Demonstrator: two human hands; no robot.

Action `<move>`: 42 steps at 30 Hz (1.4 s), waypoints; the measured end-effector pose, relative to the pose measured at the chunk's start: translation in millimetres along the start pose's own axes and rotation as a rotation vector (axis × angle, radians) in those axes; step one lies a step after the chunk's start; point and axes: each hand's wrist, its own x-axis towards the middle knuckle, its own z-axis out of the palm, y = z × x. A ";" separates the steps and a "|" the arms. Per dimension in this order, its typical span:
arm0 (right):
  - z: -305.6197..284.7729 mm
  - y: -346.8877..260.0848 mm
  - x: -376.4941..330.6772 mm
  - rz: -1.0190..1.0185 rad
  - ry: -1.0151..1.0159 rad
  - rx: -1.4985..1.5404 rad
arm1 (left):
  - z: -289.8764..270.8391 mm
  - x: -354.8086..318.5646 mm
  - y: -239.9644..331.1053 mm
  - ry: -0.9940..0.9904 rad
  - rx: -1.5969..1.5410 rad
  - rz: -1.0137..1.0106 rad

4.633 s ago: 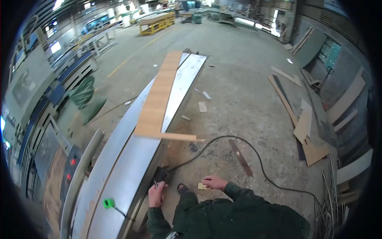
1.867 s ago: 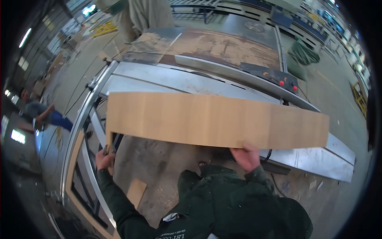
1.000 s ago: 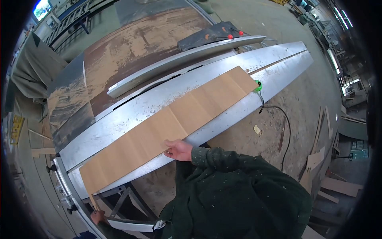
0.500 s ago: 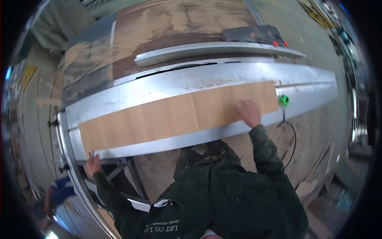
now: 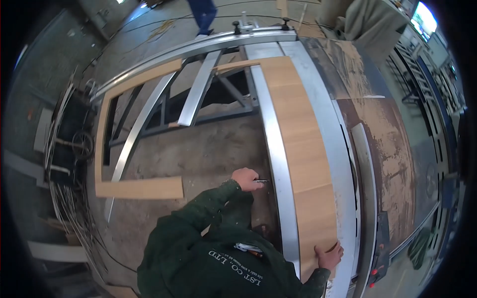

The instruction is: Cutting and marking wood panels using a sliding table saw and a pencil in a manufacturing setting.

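Observation:
A long light-brown wooden board (image 5: 303,149) lies lengthwise on the grey metal sliding table (image 5: 323,124) of a big panel saw. My right hand (image 5: 328,256) grips the board's near end, fingers curled over its edge. My left hand (image 5: 247,179) is closed around a thin dark pen-like object whose tip points at the shiny metal rail (image 5: 276,164) just left of the board. My green sleeves and jacket fill the lower middle.
A support frame of metal bars (image 5: 198,89) stands over the dusty concrete floor, with wooden strips (image 5: 141,188) beside it. A panel with red buttons (image 5: 377,268) sits at lower right. Another person's blue-clad legs (image 5: 203,15) stand beyond the machine.
The view has swung round, so the board now runs away from me. My right hand went from lying flat on the board to gripping its near end. My left hand rose to the rail.

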 end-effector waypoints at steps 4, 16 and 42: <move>-20.9 7.5 -26.0 0.027 0.007 0.019 | 43.5 -83.6 -13.4 0.143 -0.114 -0.150; -9.1 31.9 -74.3 0.281 -0.005 -0.129 | -53.3 -96.7 -159.9 0.427 -0.247 -0.316; 131.7 -0.8 -197.3 0.494 -0.034 0.109 | -149.1 138.1 -321.3 0.657 0.062 -0.352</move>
